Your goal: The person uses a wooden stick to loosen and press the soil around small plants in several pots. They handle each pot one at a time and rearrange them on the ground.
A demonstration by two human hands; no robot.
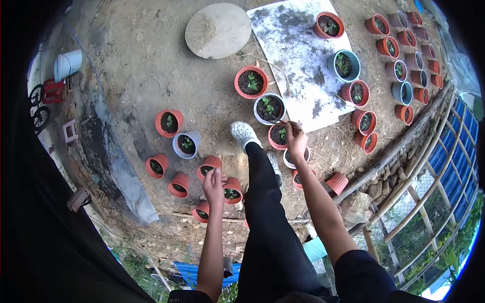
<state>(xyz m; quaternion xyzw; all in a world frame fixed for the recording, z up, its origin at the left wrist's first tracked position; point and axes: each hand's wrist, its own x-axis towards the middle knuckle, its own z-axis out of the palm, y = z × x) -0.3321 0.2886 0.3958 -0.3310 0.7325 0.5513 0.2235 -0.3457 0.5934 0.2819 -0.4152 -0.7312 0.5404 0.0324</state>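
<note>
My right hand (297, 141) is closed around a small, thin, dark hand tool (277, 119). Its tip reaches the soil at the near rim of a white pot (256, 117) holding a green seedling (269, 106); its exact kind is hard to make out. Partly under that hand is a red pot with a plant (278, 135), and beyond the white one stands another red pot (251, 82). My left hand (214, 186) hangs over red pots (233, 191) with its fingers loosely extended and nothing in them. Whether it touches a pot rim cannot be told.
A soil-smeared white sheet (303, 65) lies ahead with pots on and beside it. Rows of potted seedlings (399, 70) stand at right by a log edge (399, 146). A round board (218, 30) is at the top; a tipped red pot (337, 183) lies right.
</note>
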